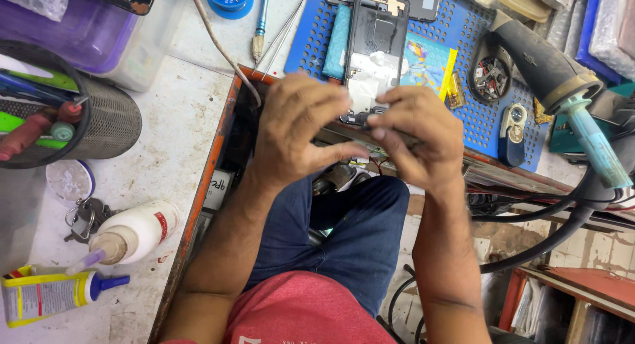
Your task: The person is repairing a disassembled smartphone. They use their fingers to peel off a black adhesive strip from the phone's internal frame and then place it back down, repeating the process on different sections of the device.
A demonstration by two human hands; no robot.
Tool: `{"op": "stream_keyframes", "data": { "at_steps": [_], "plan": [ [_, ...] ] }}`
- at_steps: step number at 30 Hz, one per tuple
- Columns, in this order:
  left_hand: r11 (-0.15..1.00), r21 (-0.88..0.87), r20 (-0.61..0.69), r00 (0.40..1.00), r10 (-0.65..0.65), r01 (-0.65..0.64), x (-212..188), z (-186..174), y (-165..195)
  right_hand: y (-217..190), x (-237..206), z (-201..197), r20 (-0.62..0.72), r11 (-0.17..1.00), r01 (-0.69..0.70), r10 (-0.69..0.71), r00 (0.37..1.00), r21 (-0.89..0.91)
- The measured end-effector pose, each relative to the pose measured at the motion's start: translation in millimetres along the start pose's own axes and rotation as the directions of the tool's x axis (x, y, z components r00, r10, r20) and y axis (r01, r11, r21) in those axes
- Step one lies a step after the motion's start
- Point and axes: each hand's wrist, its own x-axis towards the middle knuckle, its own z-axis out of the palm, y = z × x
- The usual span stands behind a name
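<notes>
Hands, two, mine, raised over my lap at the bench edge.

1. Left hand (301,129): fingers curled, tips and thumb pinching the near end of a thin dark slab (391,129).
2. Right hand (418,140): closed round the slab's other end, fingers along its top edge, thumb beneath. The slab sits edge-on between the two hands, off the bench and just short of the mat. I cannot tell what its faces look like.
3. Workbench (165,152): pale, stained top with an orange edge, from 9 to 12 o'clock of the hands.
4. Blue perforated mat (477,122): at 12 to 2 o'clock.
5. Hot-air gun (549,66): black grip, teal nozzle, lying at 2 o'clock across the mat's far side.
6. Mesh pen pot (109,122): at 9 o'clock, full of pens.
7. Opened phone frame (377,43): at 12 o'clock on the mat, white scrap inside.
8. White bottle (139,230): on its side at 8 o'clock.
9. Yellow glue tube (40,296): at 8 o'clock, nearer the corner.
10. Round dish of small parts (493,77): at 1 o'clock.
11. Keys (83,219): beside the bottle.
12. Tweezers (286,28): at 11 o'clock.

Step in hand, by my judgement: close work on the slab's edge, both hands steadying it. The next move calls for an even grip at both ends and light fingertip pressure, so the thin piece neither flexes nor slips toward my lap.
</notes>
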Motion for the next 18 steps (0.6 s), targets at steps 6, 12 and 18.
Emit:
{"op": "stream_keyframes", "data": {
  "at_steps": [6, 12, 18],
  "plan": [
    [0.989, -0.143, 0.116, 0.992, 0.057, -0.040, -14.3, -9.7, 39.3, -31.7, -27.8, -4.7, 0.081, 0.990, -0.105, 0.098, 0.992, 0.096],
    [0.999, 0.007, 0.057, 0.997, -0.044, 0.044, -5.9, -13.4, 36.8, -18.5, -16.4, -10.5, -0.088, 0.834, -0.505, 0.533, 0.841, 0.223],
    [0.989, -0.005, -0.022, 0.988, -0.151, 0.151, -6.7, -14.0, 17.1, 15.1, 30.4, 13.2, -0.065, 0.816, -0.578, 0.578, 0.814, 0.016]
  ]
}}
